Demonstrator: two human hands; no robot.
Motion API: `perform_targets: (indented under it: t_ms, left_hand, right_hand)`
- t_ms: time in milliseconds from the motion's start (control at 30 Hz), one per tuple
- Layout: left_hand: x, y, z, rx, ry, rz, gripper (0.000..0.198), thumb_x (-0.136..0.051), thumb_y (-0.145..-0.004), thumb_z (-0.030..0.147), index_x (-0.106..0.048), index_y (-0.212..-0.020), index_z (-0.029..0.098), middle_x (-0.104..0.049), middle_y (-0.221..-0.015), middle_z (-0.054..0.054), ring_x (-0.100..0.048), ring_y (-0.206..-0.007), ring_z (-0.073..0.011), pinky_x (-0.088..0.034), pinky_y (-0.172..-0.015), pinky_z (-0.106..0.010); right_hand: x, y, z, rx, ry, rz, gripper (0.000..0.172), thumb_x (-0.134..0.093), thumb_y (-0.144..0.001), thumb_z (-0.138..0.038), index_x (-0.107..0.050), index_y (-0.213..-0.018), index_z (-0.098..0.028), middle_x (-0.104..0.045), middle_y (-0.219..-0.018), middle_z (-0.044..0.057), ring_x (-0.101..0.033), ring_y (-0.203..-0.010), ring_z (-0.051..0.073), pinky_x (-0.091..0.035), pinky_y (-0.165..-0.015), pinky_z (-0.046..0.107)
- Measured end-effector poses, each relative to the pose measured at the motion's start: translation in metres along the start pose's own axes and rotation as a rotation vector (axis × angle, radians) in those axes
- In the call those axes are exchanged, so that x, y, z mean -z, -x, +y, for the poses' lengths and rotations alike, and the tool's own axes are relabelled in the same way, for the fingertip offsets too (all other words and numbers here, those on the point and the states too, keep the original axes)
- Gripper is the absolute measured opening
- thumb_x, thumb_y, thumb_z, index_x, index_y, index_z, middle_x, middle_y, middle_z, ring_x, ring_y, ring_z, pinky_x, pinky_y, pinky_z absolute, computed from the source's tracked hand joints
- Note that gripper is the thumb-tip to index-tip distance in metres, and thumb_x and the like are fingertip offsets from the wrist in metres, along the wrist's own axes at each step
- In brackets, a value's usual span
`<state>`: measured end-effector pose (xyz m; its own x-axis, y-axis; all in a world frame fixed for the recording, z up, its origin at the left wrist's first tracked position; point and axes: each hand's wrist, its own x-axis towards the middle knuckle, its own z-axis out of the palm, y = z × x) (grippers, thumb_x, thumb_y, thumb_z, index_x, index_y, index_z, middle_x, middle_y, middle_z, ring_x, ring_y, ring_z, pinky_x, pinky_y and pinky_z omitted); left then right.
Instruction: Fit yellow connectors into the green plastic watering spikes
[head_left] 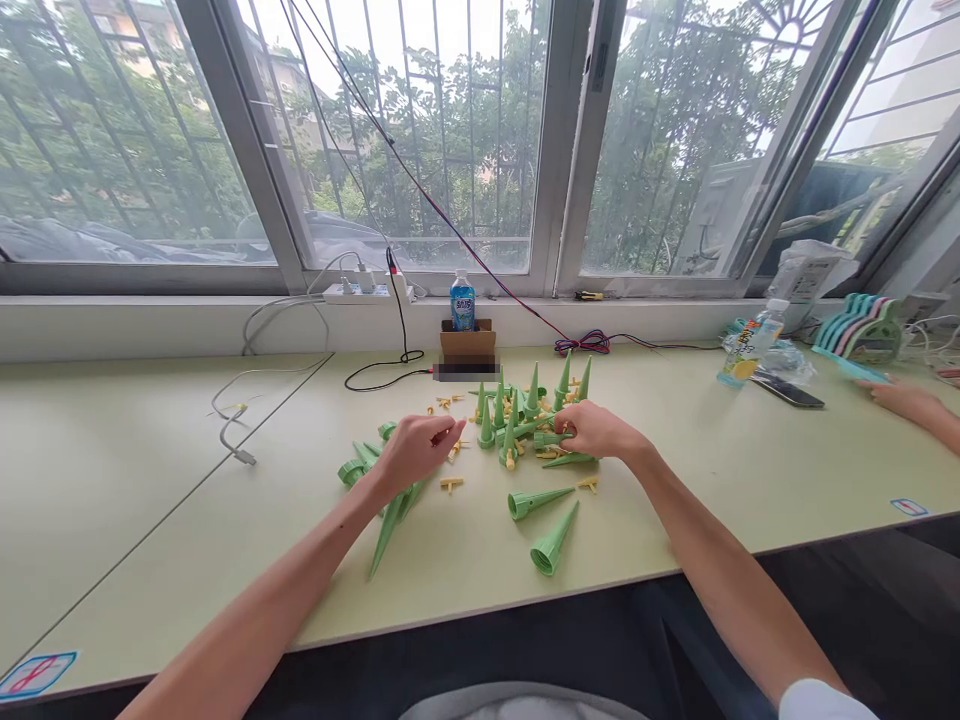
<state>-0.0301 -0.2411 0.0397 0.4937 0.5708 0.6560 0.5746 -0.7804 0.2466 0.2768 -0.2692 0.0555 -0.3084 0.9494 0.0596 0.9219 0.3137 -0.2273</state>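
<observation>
Many green plastic watering spikes [550, 538] with hollow round caps and small yellow T-shaped valves [451, 484] lie about in front of me. My left hand [420, 447] is closed above the left group of spikes [386, 535], its fingertips curled in; whatever they hold is hidden. At the right side of the middle pile, where several spikes [500, 400] stand tip up, my right hand [600, 430] reaches in. Its fingers are closed at the capped end of a green spike [550, 440] lying on its side. Yellow valves are scattered among the spikes and between my hands.
Behind the pile a blue-labelled bottle [463, 302] stands by a small cardboard box [468, 345]. Cables and a power strip [356, 293] run along the back. A drink bottle [752, 345], a phone [787, 390], hangers [859, 328] and another person's hand [904, 400] are at right.
</observation>
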Motion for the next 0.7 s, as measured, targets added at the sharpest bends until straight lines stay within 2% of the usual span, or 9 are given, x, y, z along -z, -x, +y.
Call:
perform_targets:
  t_ms: [267,433,500,567,633,700]
  left_hand:
    - [0.001,0.0,0.002,0.015,0.016,-0.003,0.046,-0.047,-0.092,0.03,-0.023,-0.055,0.018,-0.022,-0.047,0.006,-0.019,-0.045,-0.0084,-0.021,-0.048,-0.024]
    - [0.001,0.0,0.002,0.025,0.026,0.017,0.047,-0.048,-0.092,0.031,-0.024,-0.054,0.018,-0.021,-0.048,0.006,-0.018,-0.046,-0.0083,-0.021,-0.049,-0.025]
    - [0.001,0.0,0.002,0.031,0.046,0.011,0.048,-0.048,-0.093,0.033,-0.026,-0.053,0.018,-0.021,-0.048,0.006,-0.018,-0.046,-0.0082,-0.021,-0.048,-0.024]
    - [0.002,0.0,0.003,0.038,0.083,-0.005,0.049,-0.046,-0.094,0.034,-0.03,-0.052,0.018,-0.023,-0.047,0.006,-0.02,-0.045,-0.008,-0.022,-0.048,-0.024]
    - [0.003,0.0,0.004,0.047,0.146,-0.018,0.048,-0.041,-0.096,0.036,-0.04,-0.052,0.017,-0.029,-0.046,0.005,-0.026,-0.044,-0.0079,-0.026,-0.049,-0.023]
    - [0.004,0.001,0.006,0.083,0.222,-0.009,0.048,-0.034,-0.099,0.039,-0.056,-0.062,0.017,-0.041,-0.047,0.004,-0.038,-0.045,-0.0084,-0.034,-0.052,-0.022]
  right_hand:
    - [0.006,0.005,0.001,0.061,-0.102,0.036,0.019,-0.058,-0.068,-0.014,-0.07,-0.082,-0.017,-0.052,-0.062,-0.002,-0.044,-0.059,0.01,-0.029,-0.054,0.021]
    - [0.008,0.009,0.005,0.176,-0.208,0.143,0.019,-0.056,-0.067,-0.013,-0.07,-0.079,-0.016,-0.04,-0.053,-0.007,-0.035,-0.052,0.008,-0.028,-0.052,0.021]
    - [0.008,0.009,0.0,0.222,-0.256,0.259,0.02,-0.057,-0.071,-0.015,-0.072,-0.085,-0.016,-0.038,-0.051,-0.008,-0.033,-0.049,0.008,-0.029,-0.052,0.021]
    - [0.008,0.008,-0.01,0.247,-0.295,0.448,0.023,-0.057,-0.077,-0.018,-0.072,-0.094,-0.015,-0.039,-0.051,-0.007,-0.032,-0.049,0.008,-0.031,-0.053,0.021]
    - [0.007,0.006,-0.024,0.289,-0.295,0.63,0.024,-0.052,-0.084,-0.019,-0.071,-0.098,-0.016,-0.043,-0.053,-0.006,-0.036,-0.049,0.008,-0.034,-0.056,0.02]
    - [0.007,0.001,-0.042,0.367,-0.205,0.745,0.027,-0.048,-0.085,-0.014,-0.071,-0.1,-0.017,-0.053,-0.059,-0.003,-0.04,-0.052,0.008,-0.033,-0.056,0.02]
